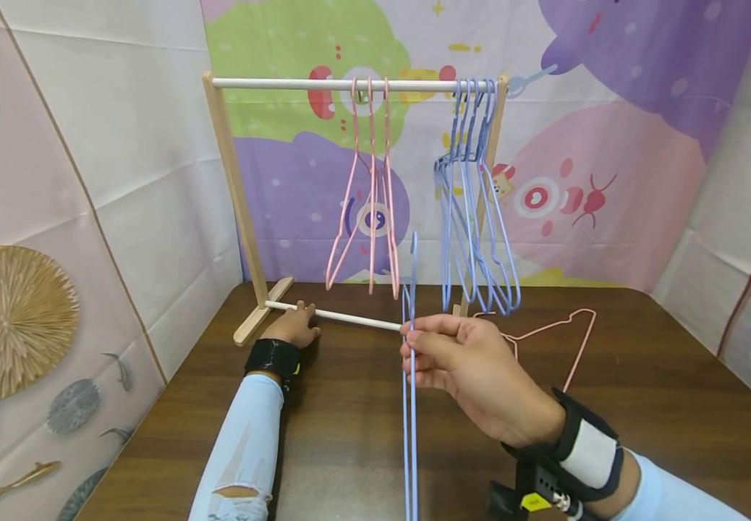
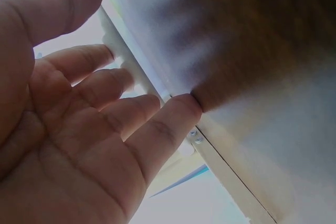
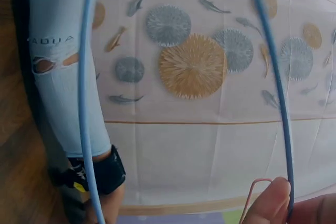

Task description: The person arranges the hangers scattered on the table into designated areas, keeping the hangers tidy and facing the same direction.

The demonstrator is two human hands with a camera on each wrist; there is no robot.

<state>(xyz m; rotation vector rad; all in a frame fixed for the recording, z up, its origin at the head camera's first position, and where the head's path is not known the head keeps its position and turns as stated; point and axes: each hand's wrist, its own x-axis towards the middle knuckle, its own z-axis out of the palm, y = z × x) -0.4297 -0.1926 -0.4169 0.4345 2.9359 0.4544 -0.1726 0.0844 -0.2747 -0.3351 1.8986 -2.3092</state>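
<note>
Thumb and fingers of my right hand (image 1: 473, 369) pinch a light blue hanger (image 1: 413, 434), held upright and nearly edge-on in the head view. Its hook points up, in front of the rack. The right wrist view shows two sides of this hanger (image 3: 82, 87), with fingertips on one of them. My left hand (image 1: 292, 327) rests at the left end of the rack's white lower bar (image 1: 356, 318). In the left wrist view its loosely bent fingers (image 2: 163, 129) lie against the bar, with the palm showing.
Three pink hangers (image 1: 372, 217) hang mid-way on the top rail (image 1: 271, 84). Several blue hangers (image 1: 473, 217) crowd its right end. A pink hanger (image 1: 582, 347) lies on the brown table (image 1: 349, 434), partly behind my right hand. Printed cloth walls surround the table.
</note>
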